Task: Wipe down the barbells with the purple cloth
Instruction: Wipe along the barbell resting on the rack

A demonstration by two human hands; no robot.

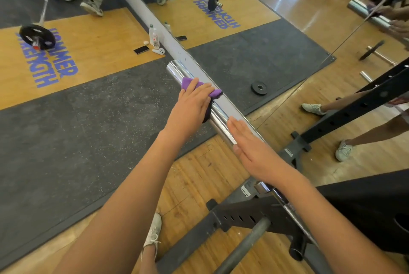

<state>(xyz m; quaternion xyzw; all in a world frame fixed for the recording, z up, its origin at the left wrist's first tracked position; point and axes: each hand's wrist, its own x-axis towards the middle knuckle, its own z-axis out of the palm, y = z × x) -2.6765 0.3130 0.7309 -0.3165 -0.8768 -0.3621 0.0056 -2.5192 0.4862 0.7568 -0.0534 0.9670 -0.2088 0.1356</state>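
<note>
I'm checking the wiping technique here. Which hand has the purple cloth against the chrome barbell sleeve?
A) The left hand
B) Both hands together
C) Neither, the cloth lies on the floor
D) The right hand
A: the left hand presses the purple cloth onto the shiny chrome barbell sleeve, while the right hand lies flat, fingers straight, on the bare sleeve closer to the person.
</note>
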